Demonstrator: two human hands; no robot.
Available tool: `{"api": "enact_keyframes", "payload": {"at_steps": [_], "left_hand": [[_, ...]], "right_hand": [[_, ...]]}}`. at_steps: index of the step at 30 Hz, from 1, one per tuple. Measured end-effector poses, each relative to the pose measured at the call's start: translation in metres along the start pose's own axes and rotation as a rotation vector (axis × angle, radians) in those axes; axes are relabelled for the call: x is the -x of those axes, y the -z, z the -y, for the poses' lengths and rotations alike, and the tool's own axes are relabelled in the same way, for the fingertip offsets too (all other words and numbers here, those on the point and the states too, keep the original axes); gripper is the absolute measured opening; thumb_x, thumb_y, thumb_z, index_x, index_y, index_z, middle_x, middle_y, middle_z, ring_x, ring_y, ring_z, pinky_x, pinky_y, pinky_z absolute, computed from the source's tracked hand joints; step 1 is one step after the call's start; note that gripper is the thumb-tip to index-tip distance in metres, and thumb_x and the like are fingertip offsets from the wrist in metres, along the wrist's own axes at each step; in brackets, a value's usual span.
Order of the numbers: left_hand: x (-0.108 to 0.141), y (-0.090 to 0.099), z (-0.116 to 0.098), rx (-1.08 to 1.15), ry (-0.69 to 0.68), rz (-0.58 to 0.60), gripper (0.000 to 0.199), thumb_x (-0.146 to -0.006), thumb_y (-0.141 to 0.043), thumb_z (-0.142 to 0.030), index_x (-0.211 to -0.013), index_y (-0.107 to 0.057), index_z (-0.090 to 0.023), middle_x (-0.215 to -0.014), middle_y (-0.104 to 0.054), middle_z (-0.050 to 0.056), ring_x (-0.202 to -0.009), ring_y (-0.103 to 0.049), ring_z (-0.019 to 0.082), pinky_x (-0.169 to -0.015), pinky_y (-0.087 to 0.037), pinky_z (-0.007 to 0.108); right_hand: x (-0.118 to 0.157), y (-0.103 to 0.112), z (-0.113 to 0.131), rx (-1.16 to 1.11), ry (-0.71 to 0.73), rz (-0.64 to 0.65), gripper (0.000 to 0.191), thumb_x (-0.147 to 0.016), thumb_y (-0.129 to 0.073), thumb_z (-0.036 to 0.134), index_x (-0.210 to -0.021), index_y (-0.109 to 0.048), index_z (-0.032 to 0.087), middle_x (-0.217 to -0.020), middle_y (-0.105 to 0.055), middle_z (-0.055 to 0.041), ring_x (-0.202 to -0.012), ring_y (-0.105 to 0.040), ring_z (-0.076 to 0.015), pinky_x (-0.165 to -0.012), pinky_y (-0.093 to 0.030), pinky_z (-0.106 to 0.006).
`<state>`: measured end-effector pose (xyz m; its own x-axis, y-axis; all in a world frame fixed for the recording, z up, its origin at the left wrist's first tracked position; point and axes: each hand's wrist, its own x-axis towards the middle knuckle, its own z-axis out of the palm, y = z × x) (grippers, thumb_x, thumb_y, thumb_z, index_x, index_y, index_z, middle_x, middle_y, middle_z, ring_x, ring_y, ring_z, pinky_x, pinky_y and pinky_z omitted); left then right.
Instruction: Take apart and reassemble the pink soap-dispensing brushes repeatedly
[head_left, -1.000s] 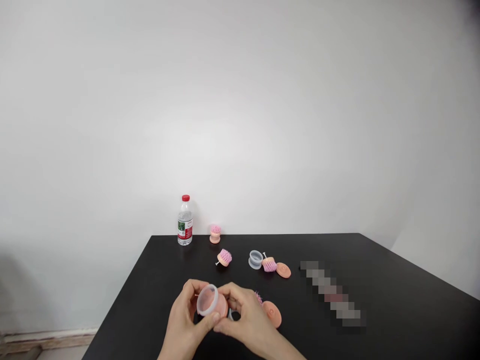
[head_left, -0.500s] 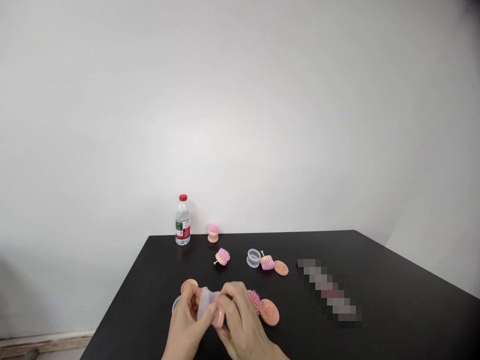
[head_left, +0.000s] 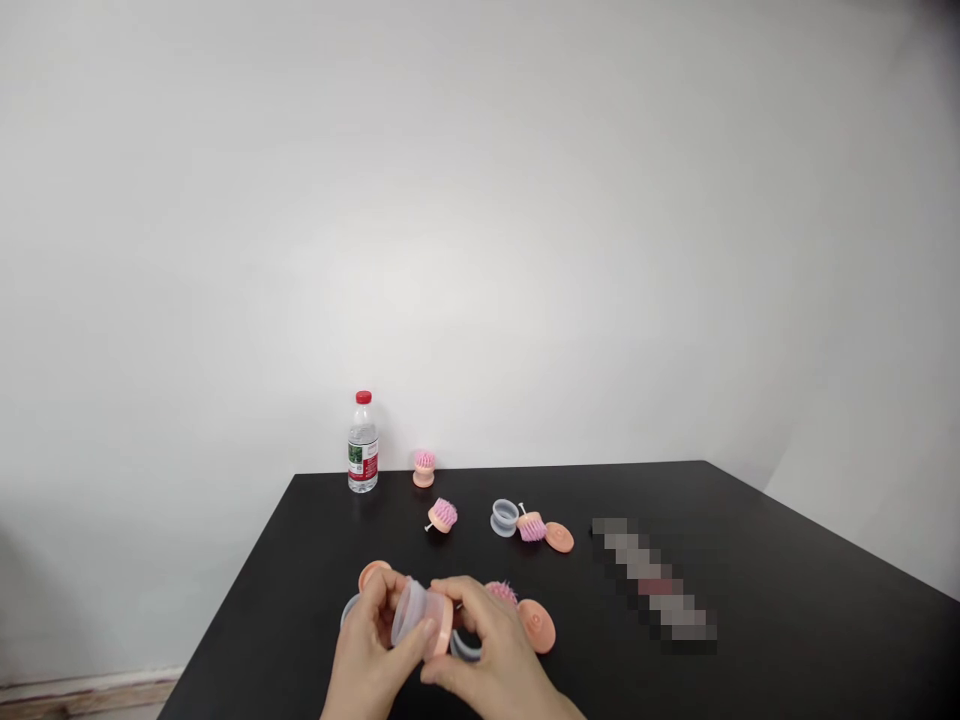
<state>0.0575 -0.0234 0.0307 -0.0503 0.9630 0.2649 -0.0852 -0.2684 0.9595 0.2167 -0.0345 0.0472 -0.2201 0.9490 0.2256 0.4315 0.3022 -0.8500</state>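
Between my two hands, above the near part of the table, is a partly joined palm scrubbing brush: a translucent flared sleeve (head_left: 411, 612) fitted against a peach brush part (head_left: 444, 630). My left hand (head_left: 367, 645) closes round the sleeve, thumb pressing its side. Fingers and thumb of my right hand (head_left: 499, 650) grip the peach rim from the right. Any bristles on the held piece are hidden. Below my right hand shows another translucent ring (head_left: 466, 650). Just behind it lie a pink bristle head (head_left: 501, 591) and a peach disc cap (head_left: 537, 627).
Beyond my left hand are a peach cap (head_left: 373, 573) and a translucent ring (head_left: 349, 606). Farther back lie brush heads (head_left: 444, 515) (head_left: 532, 526), a ring (head_left: 504, 518) and a cap (head_left: 559, 537). A whole brush (head_left: 424, 468) and water bottle (head_left: 363, 445) stand near the wall. A blurred-out strip (head_left: 656, 580) lies right.
The held sleeve and peach part have turned so the sleeve's open end shows more. My right fingers have spread along the peach rim, uncovering the ring below. The view has shifted slightly.
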Motion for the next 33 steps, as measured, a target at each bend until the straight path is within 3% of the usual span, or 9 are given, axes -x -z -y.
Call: {"api": "enact_keyframes", "payload": {"at_steps": [5,9,13,16,19,22,26,29,33], "left_hand": [[-0.003,0.006,-0.01,0.004,0.095,-0.128,0.045,-0.075,-0.071,-0.063,-0.073,-0.059,-0.02,-0.069,-0.054,-0.003,-0.061,-0.048,0.013,-0.055,-0.04,0.024],[-0.006,0.014,-0.013,-0.017,0.078,-0.146,0.043,-0.075,-0.072,-0.061,-0.089,-0.061,-0.021,-0.074,-0.063,-0.002,-0.066,-0.058,0.016,-0.061,-0.047,0.026],[-0.016,0.025,-0.006,-0.25,0.069,-0.038,0.053,-0.076,-0.07,-0.057,-0.112,-0.055,-0.022,-0.1,-0.068,0.005,-0.089,-0.067,0.025,-0.077,-0.053,0.034],[-0.029,0.028,-0.014,-0.566,0.048,0.079,0.04,-0.083,-0.062,-0.04,-0.117,-0.053,-0.022,-0.109,-0.065,0.007,-0.092,-0.065,0.024,-0.083,-0.052,0.036],[-0.046,0.019,-0.032,-0.902,0.006,0.234,0.037,-0.081,-0.054,-0.016,-0.117,-0.055,-0.023,-0.115,-0.061,0.006,-0.099,-0.063,0.021,-0.087,-0.05,0.033],[-0.068,0.006,-0.041,-1.049,0.018,0.323,0.038,-0.074,-0.058,-0.007,-0.11,-0.061,-0.021,-0.112,-0.06,0.006,-0.099,-0.062,0.021,-0.083,-0.05,0.031],[-0.103,-0.01,-0.027,-1.164,0.089,0.44,0.026,-0.08,-0.072,-0.016,-0.106,-0.065,-0.016,-0.11,-0.066,0.007,-0.095,-0.065,0.022,-0.082,-0.055,0.038],[-0.125,-0.021,-0.012,-1.193,0.128,0.475,0.032,-0.092,-0.066,-0.033,-0.119,-0.062,-0.018,-0.121,-0.066,0.008,-0.101,-0.067,0.023,-0.085,-0.058,0.044],[-0.137,-0.035,0.002,-1.157,0.12,0.446,0.037,-0.092,-0.066,-0.034,-0.125,-0.06,-0.019,-0.128,-0.064,0.009,-0.108,-0.066,0.025,-0.088,-0.057,0.045]], "right_hand": [[0.005,0.007,-0.004,0.075,0.14,-0.109,0.047,-0.07,-0.068,0.006,-0.111,-0.061,0.027,-0.125,-0.061,-0.0039,-0.117,-0.059,-0.0263,-0.101,-0.046,-0.037],[-0.014,0.028,-0.011,0.035,0.081,-0.257,0.041,-0.066,-0.063,0.006,-0.101,-0.057,0.025,-0.112,-0.06,-0.0028,-0.103,-0.063,-0.0234,-0.085,-0.052,-0.033],[-0.048,0.051,-0.024,0.189,-0.036,-0.164,0.027,-0.068,-0.068,0.012,-0.09,-0.055,0.024,-0.096,-0.066,0.0004,-0.091,-0.063,-0.021,-0.08,-0.05,-0.031],[-0.07,0.057,-0.04,0.293,-0.072,-0.113,0.028,-0.064,-0.075,0.012,-0.081,-0.055,0.022,-0.087,-0.067,0.0013,-0.085,-0.062,-0.0203,-0.074,-0.047,-0.029],[-0.087,0.055,-0.057,0.399,-0.114,-0.046,0.031,-0.06,-0.081,0.01,-0.073,-0.055,0.02,-0.076,-0.065,0.0028,-0.077,-0.061,-0.018,-0.066,-0.045,-0.026],[-0.098,0.051,-0.07,0.518,-0.16,0.034,0.024,-0.069,-0.084,0.018,-0.073,-0.06,0.017,-0.077,-0.066,0.0018,-0.075,-0.063,-0.0169,-0.067,-0.049,-0.027],[-0.107,0.044,-0.076,0.67,-0.197,0.135,0.019,-0.093,-0.069,0.033,-0.093,-0.067,0.014,-0.096,-0.07,-0.0031,-0.089,-0.067,-0.0193,-0.081,-0.056,-0.038],[-0.11,0.039,-0.075,0.75,-0.197,0.18,0.022,-0.095,-0.066,0.035,-0.104,-0.067,0.014,-0.11,-0.069,-0.0063,-0.103,-0.066,-0.0231,-0.091,-0.054,-0.045],[-0.113,0.037,-0.073,0.804,-0.178,0.217,0.024,-0.095,-0.067,0.035,-0.108,-0.067,0.015,-0.117,-0.068,-0.0076,-0.11,-0.065,-0.0251,-0.096,-0.052,-0.048]]}}
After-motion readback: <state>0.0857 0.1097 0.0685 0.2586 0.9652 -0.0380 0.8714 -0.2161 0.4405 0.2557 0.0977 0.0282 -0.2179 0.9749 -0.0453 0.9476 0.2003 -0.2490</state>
